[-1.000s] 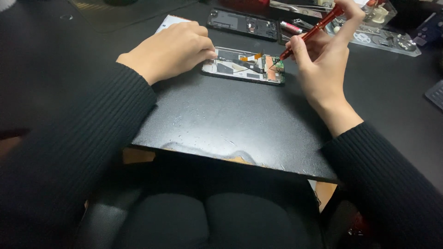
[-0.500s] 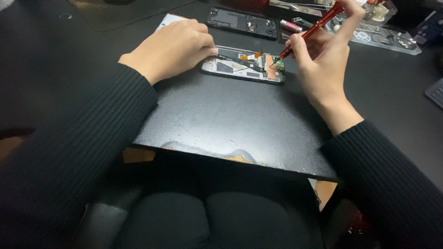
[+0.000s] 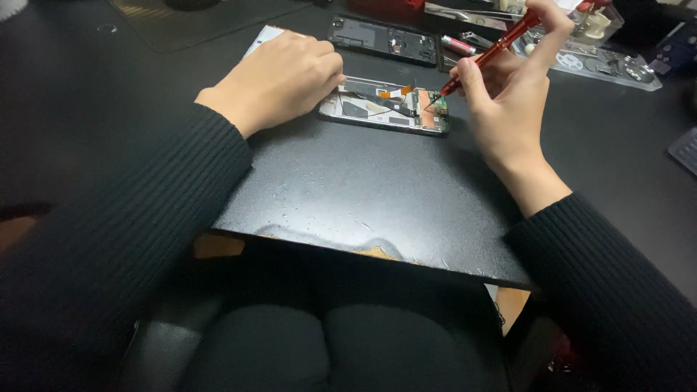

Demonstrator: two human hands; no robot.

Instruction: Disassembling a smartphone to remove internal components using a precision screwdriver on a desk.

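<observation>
Head view: opened smartphone (image 3: pixel 385 107), back cover off with circuit board and orange flex cables exposed, lies near the far edge of the black work mat (image 3: pixel 363 196). Left hand (image 3: pixel 279 76) rests curled on the phone's left end, pressing it to the mat. Right hand (image 3: pixel 508 94) grasps a red screwdriver (image 3: pixel 490 52), tip down on the phone's right end. Second opened phone (image 3: pixel 385 40) lies beyond, near a clear parts tray (image 3: pixel 602 62) toward the tabletop's far right corner.
</observation>
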